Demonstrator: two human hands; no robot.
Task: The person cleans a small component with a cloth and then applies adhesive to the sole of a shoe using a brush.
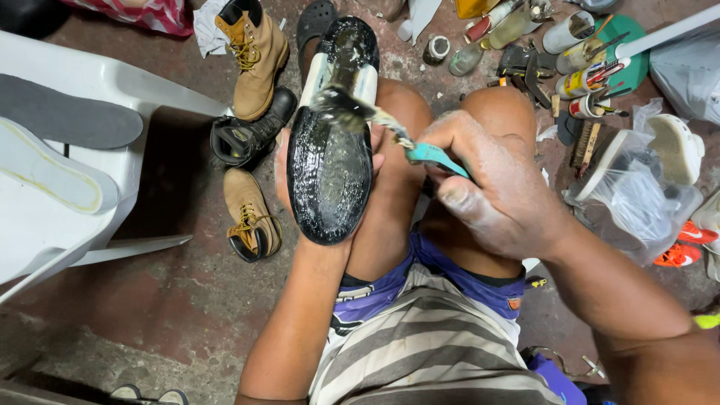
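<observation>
Left hand (289,161) is clamped under a black shoe sole (330,157), glossy and wet, held up over the knees mid-scene. Right hand (491,187) is closed tight on a teal-handled brush (397,135), bristles touching the sole's far half. Tan boots (251,56) sit on the floor to the left.

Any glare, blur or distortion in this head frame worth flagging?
Head view: wet glare on the black shoe sole; brush bristles smeared by motion blur; right hand near the lens and a little soft; wide-angle bending at the white chair edge.
</observation>
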